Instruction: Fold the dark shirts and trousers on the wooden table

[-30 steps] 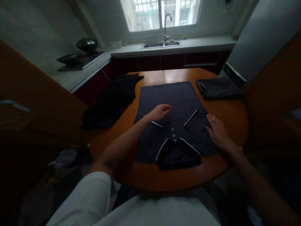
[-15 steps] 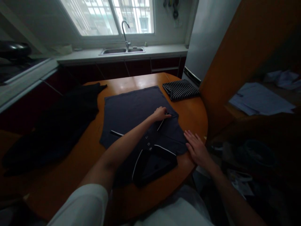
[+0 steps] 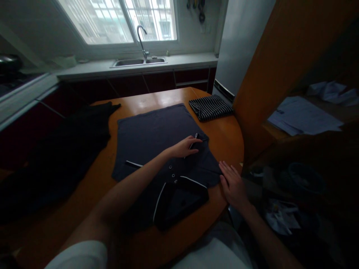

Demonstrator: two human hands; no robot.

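Observation:
A dark polo shirt (image 3: 151, 127) lies spread on the wooden table, its collar (image 3: 193, 184) toward me. The collar has white edging, and several ring-like buttons run up from it. My left hand (image 3: 185, 147) reaches across the shirt and rests on a dark, white-edged strip on its right part. Its fingers and thumb are apart, with nothing visibly gripped. My right hand (image 3: 232, 186) lies flat at the shirt's right edge, fingers stretched out, fingertips touching the cloth. The left forearm hides part of the shirt's middle.
A folded black-and-white striped garment (image 3: 211, 107) lies at the table's far right. Another dark garment (image 3: 75, 138) covers the left side. Beyond the wooden table (image 3: 230, 138) stand a counter with a sink (image 3: 130, 62). Papers (image 3: 303, 116) lie on a shelf at right.
My left hand has moved slightly toward me on the strip, its thumb and fingers now wider apart. The right hand stays at the shirt's edge. The view has shifted a little.

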